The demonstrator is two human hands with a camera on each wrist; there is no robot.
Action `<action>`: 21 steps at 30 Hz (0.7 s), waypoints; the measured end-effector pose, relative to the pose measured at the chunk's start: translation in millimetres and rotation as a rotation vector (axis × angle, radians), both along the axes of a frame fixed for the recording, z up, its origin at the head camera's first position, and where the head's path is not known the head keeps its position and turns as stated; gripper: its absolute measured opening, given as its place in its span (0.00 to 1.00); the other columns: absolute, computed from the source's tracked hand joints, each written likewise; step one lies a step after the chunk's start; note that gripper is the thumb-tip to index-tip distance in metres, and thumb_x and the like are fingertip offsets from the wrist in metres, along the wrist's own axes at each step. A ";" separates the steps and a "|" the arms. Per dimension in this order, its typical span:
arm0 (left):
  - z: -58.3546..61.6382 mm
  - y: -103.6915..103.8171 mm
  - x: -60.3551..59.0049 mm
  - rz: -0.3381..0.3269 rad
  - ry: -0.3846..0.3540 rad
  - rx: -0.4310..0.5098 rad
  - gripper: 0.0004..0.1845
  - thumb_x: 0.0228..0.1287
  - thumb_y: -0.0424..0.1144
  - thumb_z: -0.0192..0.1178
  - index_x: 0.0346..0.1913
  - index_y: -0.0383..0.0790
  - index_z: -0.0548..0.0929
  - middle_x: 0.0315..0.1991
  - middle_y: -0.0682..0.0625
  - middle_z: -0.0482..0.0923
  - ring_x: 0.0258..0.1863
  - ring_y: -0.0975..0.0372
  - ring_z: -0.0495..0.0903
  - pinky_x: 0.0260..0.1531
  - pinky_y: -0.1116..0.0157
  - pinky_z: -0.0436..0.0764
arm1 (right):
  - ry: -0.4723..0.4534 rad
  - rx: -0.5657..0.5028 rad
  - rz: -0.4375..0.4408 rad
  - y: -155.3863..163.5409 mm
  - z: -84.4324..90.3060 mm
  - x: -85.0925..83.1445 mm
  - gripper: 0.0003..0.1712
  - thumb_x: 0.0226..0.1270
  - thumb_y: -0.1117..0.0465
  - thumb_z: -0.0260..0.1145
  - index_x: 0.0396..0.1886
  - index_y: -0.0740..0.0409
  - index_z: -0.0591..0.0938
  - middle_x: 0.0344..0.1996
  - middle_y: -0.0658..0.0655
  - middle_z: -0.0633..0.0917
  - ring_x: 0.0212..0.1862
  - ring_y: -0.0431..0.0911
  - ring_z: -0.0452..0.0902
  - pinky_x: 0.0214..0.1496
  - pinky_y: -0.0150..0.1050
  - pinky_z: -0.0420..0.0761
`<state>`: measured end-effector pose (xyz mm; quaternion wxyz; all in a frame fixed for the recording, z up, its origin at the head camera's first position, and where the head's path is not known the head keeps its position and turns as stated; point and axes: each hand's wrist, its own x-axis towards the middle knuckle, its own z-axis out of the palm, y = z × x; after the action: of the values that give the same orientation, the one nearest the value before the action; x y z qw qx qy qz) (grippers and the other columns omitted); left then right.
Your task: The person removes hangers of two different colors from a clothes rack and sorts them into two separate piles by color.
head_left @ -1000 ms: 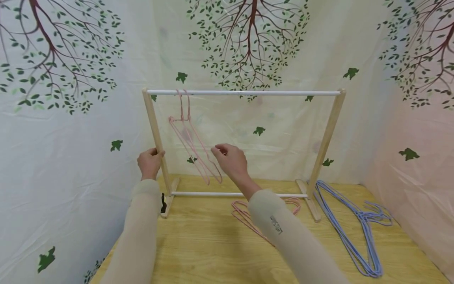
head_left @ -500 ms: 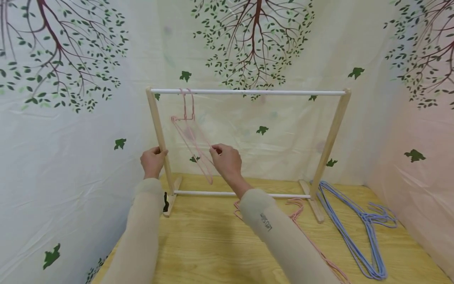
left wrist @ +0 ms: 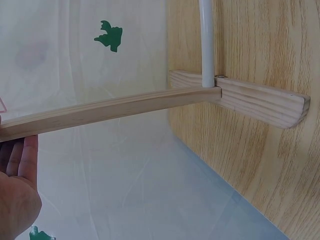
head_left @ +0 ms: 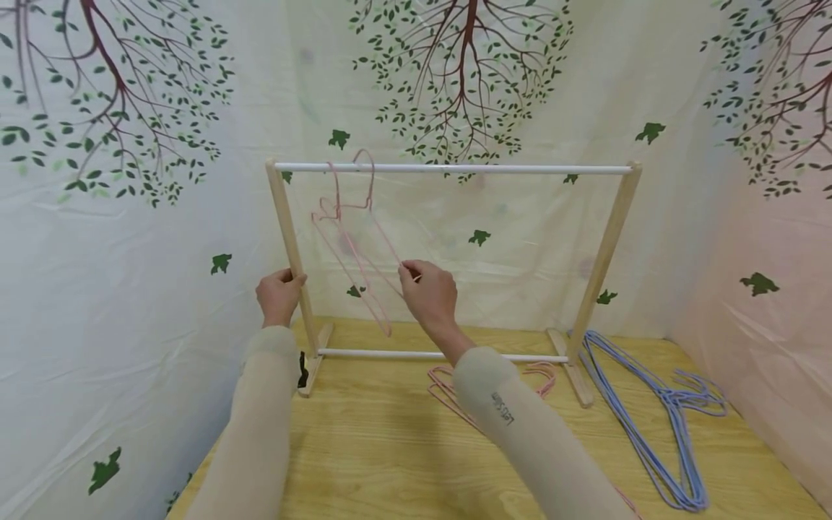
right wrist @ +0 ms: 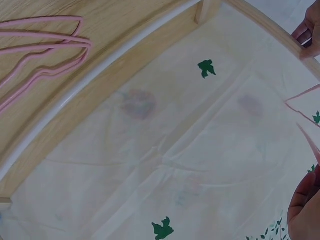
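My left hand (head_left: pixel 279 297) holds the left wooden post (head_left: pixel 286 224) of a small garment rack; the left wrist view shows the fingers against that post (left wrist: pixel 125 106). With thumb and fingers, my right hand (head_left: pixel 432 297) pinches the side of a pink hanger (head_left: pixel 387 235). Its hook arches above the white top rail (head_left: pixel 494 170), with a gap between them. Another pink hanger (head_left: pixel 337 189) hangs from the rail to its left, close to the post. Part of the pinched hanger is hidden behind my right hand.
Several pink hangers (head_left: pixel 448 396) lie on the wooden table (head_left: pixel 364 448), partly under my right sleeve. A bundle of blue hangers (head_left: pixel 676 433) lies right of the rack. A white lower bar (head_left: pixel 377 354) joins the rack's feet. Printed curtains stand behind and beside the table.
My right hand has taken hold of the right one of the two hanging pink hangers. That hanger has moved up and right, its hook rising above the rail. The left hand stays on the post.
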<state>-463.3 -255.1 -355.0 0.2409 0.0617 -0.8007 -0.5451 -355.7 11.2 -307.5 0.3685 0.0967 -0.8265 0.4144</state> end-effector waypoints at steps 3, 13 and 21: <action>0.2 -0.5 0.6 0.002 -0.004 0.003 0.18 0.69 0.38 0.63 0.56 0.32 0.84 0.50 0.37 0.84 0.49 0.48 0.81 0.51 0.54 0.79 | 0.041 -0.002 -0.001 5.7 0.3 1.0 0.10 0.68 0.59 0.67 0.42 0.60 0.90 0.31 0.55 0.89 0.31 0.46 0.83 0.34 0.42 0.81; -0.2 -0.7 5.0 0.007 0.007 0.006 0.18 0.69 0.38 0.63 0.56 0.32 0.84 0.50 0.36 0.84 0.49 0.48 0.81 0.52 0.54 0.78 | 0.232 0.007 -0.020 39.4 -1.3 8.7 0.09 0.67 0.62 0.68 0.41 0.61 0.90 0.29 0.56 0.88 0.28 0.47 0.83 0.32 0.44 0.81; -2.7 2.5 9.8 0.001 0.002 0.020 0.18 0.69 0.38 0.63 0.57 0.31 0.83 0.50 0.36 0.83 0.49 0.48 0.80 0.53 0.54 0.78 | 0.382 0.018 -0.030 80.8 -8.5 20.9 0.08 0.65 0.64 0.70 0.40 0.63 0.90 0.28 0.57 0.88 0.27 0.47 0.82 0.28 0.37 0.78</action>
<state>-453.6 -252.6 -357.6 0.2412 0.0640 -0.7951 -0.5528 -334.8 92.0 -316.0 0.5242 0.1645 -0.7466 0.3752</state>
